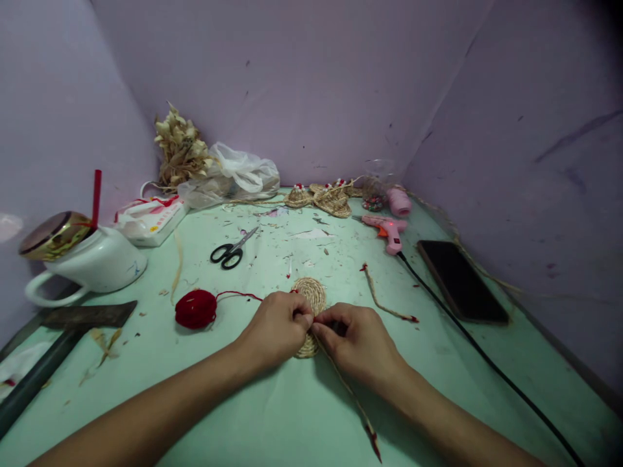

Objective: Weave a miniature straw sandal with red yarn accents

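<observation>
Two round coiled straw pieces, an upper coil [311, 292] and a lower coil [306, 349], lie in front of me, partly covered by my fingers. My left hand [280, 327] is closed over them, thumb and finger pinched at the middle. My right hand [363, 337] pinches the upper end of a straw cord [348, 387], its fingertips meeting the left ones. The cord slants down toward me and ends in a red-wrapped tip. Red yarn runs from a ball of yarn [195, 309] to my left hand. Fingers hide the exact joint.
Scissors [233, 250] lie beyond the yarn ball. A short straw cord [384, 298], a pink glue gun [387, 228] with black cable and a phone [461, 280] are at right. A hammer-like tool [63, 347] and white mug [100, 263] stand left; straw pieces [331, 200] lie behind.
</observation>
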A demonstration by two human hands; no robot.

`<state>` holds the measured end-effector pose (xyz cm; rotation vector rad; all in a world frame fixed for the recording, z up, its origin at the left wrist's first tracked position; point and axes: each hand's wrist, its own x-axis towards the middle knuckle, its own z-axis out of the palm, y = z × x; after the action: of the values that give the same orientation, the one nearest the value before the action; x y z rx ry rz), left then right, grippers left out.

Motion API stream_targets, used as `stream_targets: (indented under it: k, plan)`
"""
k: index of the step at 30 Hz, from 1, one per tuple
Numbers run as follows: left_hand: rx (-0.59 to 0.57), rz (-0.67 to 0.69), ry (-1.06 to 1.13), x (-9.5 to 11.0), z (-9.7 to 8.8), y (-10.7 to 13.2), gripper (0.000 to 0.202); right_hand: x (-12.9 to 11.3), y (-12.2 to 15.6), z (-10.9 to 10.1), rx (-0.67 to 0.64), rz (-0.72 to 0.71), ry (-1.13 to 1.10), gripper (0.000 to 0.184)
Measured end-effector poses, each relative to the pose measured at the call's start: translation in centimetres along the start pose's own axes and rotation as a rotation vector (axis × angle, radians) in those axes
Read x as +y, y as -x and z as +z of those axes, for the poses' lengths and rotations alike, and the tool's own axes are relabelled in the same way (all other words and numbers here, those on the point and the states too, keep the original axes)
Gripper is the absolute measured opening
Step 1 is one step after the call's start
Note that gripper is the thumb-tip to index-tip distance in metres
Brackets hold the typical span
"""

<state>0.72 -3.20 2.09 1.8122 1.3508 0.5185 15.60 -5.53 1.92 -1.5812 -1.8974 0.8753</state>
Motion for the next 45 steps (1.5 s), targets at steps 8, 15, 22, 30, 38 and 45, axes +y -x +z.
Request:
stream_targets:
  k: [8, 15, 22, 30, 38, 45]
  plan:
    - [-0.055, -0.058, 0.027, 0.5, -1.6, -0.5, 0.011, 0.4, -0.2, 0.1, -0.01, 0.028, 0.025, 0.014]
    - [-0.07, -0.071, -0.187, 0.5, -2.8, -0.6, 0.011, 0.4, -0.2, 0.1, 0.006, 0.017, 0.032, 0.011]
    - [-0.07, -0.086, -0.296, 1.0, -3.2, -0.4, 0.011, 0.1, -0.1, -0.4, 0.025, 0.037, -0.015, 0.011]
    - [-0.052, -0.055, -0.31, 0.9, -3.3, -0.4, 0.013, 0.0, -0.2, -0.6, 0.044, 0.058, -0.094, 0.011]
    - [-0.074, 0.094, -0.167, 1.4, -3.9, -0.2, 0.013, 0.0, -1.4, -1.9, -0.042, 0.164, -0.513, 0.026]
    - [-0.056, 0.18, -0.093, 2.2, -3.7, 0.3, 0.014, -0.2, -1.0, -1.7, -0.216, 0.018, -0.481, 0.025]
